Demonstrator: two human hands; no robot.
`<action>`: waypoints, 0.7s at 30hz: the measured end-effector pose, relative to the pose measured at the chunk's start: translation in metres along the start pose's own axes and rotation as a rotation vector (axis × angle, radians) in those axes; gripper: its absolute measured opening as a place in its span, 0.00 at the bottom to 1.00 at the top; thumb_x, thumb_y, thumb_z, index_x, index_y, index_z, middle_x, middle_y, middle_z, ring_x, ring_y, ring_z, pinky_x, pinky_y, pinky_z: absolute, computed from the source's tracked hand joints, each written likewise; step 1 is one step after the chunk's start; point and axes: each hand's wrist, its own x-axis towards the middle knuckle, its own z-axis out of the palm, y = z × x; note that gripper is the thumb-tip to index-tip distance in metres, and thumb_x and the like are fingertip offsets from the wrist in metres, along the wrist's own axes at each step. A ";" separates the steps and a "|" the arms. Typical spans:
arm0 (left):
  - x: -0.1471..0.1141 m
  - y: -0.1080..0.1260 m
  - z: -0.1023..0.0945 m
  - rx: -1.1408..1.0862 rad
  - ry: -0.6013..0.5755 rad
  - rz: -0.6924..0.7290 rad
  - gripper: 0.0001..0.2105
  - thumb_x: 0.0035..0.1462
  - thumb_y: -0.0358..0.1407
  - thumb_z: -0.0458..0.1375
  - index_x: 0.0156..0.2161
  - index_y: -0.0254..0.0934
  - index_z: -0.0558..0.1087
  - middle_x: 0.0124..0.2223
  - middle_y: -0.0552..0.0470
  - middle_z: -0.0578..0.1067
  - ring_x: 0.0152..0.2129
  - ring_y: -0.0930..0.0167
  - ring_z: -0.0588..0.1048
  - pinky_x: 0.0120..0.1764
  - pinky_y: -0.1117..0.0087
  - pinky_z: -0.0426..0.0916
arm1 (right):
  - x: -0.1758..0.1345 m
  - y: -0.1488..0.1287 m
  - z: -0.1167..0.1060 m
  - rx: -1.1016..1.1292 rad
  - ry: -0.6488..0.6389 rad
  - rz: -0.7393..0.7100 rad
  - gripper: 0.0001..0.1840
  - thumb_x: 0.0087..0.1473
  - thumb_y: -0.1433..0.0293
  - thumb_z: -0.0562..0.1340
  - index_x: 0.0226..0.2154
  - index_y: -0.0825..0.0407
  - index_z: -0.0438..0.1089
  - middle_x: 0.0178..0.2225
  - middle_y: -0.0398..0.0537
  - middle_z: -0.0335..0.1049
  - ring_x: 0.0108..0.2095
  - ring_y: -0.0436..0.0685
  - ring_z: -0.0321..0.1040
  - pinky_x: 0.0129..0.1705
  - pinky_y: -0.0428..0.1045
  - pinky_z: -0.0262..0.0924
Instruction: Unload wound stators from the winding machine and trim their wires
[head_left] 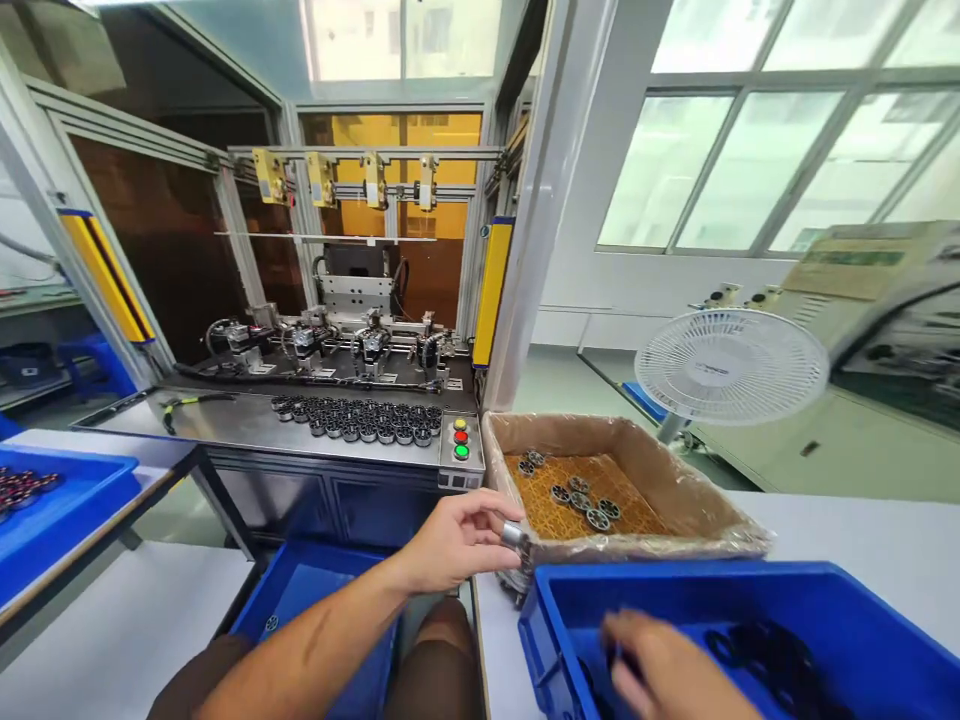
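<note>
My left hand (457, 540) is in front of the cardboard box's near left corner, thumb and fingers curved around a short silver metal cylinder (513, 534). Inside the near blue bin (690, 572), my right hand (660, 660) is smeared by motion. Its fingers are close to something dark that I cannot make out. Black ring-shaped parts (780, 660) lie heaped in the bin to the right of that hand. Several round spoked metal parts (580, 500) rest on the brown floor of the plastic-lined cardboard box (645, 450).
Rows of dark round parts (360, 418) stand on the machine bench, beside a button box (460, 450). Green-handled pliers (187, 402) lie farther left. A blue tray (75, 470) of reddish parts is at far left, a lower blue bin (315, 570) by my legs. A white fan (731, 365) stands behind the box.
</note>
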 end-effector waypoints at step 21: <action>-0.045 0.023 0.053 -0.784 -0.047 -0.401 0.29 0.24 0.30 0.78 0.39 0.33 0.77 0.32 0.50 0.80 0.28 0.73 0.78 0.34 0.73 0.74 | -0.033 -0.092 -0.018 0.450 0.706 -0.487 0.12 0.57 0.79 0.59 0.40 0.48 0.70 0.32 0.46 0.73 0.33 0.53 0.72 0.33 0.48 0.70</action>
